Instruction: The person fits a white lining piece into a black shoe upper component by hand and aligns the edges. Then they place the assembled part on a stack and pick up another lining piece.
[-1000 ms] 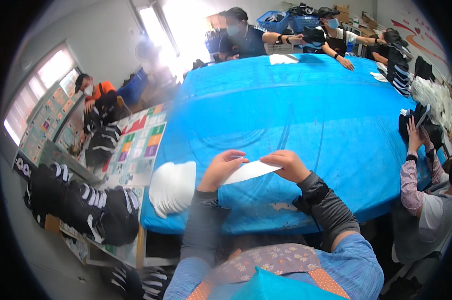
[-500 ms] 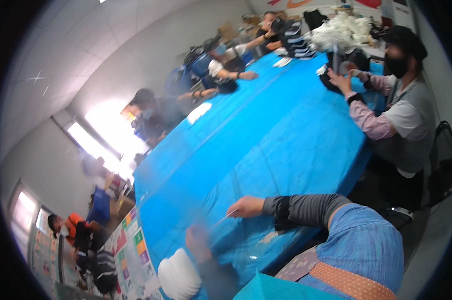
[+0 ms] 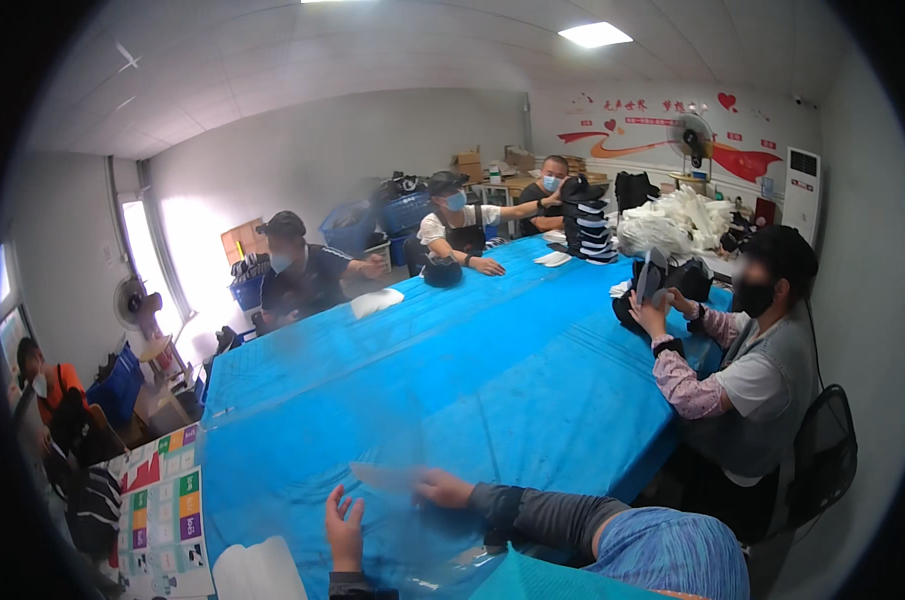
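Pinching the right end of a thin white insole-shaped piece (image 3: 382,477), your right hand (image 3: 444,490) is over the near part of the blue table cover (image 3: 452,370). The piece is blurred and points leftward; you cannot tell from this view whether it touches the cover. Your left hand (image 3: 344,525) is spread, its fingers upward and parted, just beside the piece's left tip. A grey sleeve (image 3: 542,515) covers your right forearm.

Left of your left hand, near the table's edge, lies a white stack of insole-shaped pieces (image 3: 260,572), cut off by the lower edge of the view. Beyond it, a printed sheet (image 3: 162,510) with coloured blocks lies on the surface to the left.

Farther out on your right, a co-worker (image 3: 772,350) in a black mask holds a grey-soled shoe (image 3: 650,275) in both hands. Across the table, another co-worker (image 3: 292,265) sits behind a white flat piece (image 3: 377,303) — well apart from your hands. A third co-worker (image 3: 457,215) rests one hand on the cover and reaches the other arm towards a stack of black-and-white shoes (image 3: 587,230); right of that stack is a white heap (image 3: 677,222), and behind stands a fan (image 3: 690,143).
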`<state>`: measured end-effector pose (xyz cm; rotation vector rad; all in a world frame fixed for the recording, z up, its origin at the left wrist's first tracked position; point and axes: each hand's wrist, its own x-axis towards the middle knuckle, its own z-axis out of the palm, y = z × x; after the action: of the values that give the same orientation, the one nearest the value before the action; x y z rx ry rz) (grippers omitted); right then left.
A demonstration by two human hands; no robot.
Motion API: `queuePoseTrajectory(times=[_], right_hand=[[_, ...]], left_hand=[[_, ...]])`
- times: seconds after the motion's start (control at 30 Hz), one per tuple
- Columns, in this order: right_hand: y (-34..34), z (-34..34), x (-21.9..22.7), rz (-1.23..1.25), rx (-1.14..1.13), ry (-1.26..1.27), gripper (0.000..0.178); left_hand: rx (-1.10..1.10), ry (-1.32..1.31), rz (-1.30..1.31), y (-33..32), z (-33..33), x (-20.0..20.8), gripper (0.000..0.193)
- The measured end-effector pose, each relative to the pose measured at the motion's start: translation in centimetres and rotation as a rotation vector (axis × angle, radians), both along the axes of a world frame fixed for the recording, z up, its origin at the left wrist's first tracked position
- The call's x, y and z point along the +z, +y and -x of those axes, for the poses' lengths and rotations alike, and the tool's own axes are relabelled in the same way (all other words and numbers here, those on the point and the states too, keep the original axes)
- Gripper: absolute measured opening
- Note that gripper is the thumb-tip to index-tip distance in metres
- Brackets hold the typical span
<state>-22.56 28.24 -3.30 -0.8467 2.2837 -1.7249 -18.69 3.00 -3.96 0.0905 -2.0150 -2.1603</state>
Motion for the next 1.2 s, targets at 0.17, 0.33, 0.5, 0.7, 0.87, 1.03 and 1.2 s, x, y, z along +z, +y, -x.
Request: queuePoseTrajectory(times=[0.17, 0.33, 0.5, 0.7, 0.87, 1.03, 1.2], right_hand=[[0.2, 0.3, -0.5, 0.108, -0.004, -0.082, 0.043], [0.3, -0.4, 0.3, 0.065, 0.060, -0.078, 0.043], [0.2, -0.9, 0.7, -0.058, 0.077, -0.025, 0.044], [-0.9, -1.0, 1.0, 0.048, 0.023, -0.108, 0.043], [-0.1, 2.2, -3.8, -0.005, 0.051, 0.000, 0.034], [-0.8, 0.1, -2.7, 0.112, -0.071, -0.391, 0.033], [-0.7, -0.1, -2.3, 0.219, -0.013, -0.384, 0.040]], left_hand=[[-0.072, 0.046, 0.172, 0.9, -0.2, -0.4, 0.075], [-0.050, 0.037, 0.219, 1.2, -0.7, -0.8, 0.084], [-0.042, 0.038, 0.176, 0.8, 0.4, -2.5, 0.090], [-0.032, 0.200, 0.319, 0.2, 0.8, -2.5, 0.090], [-0.037, 0.200, 0.371, 0.5, 0.7, -1.5, 0.087], [0.005, 0.203, 0.459, 0.6, -1.0, -1.7, 0.082], [-0.027, 0.153, 0.503, 0.8, -1.4, -1.0, 0.081]])
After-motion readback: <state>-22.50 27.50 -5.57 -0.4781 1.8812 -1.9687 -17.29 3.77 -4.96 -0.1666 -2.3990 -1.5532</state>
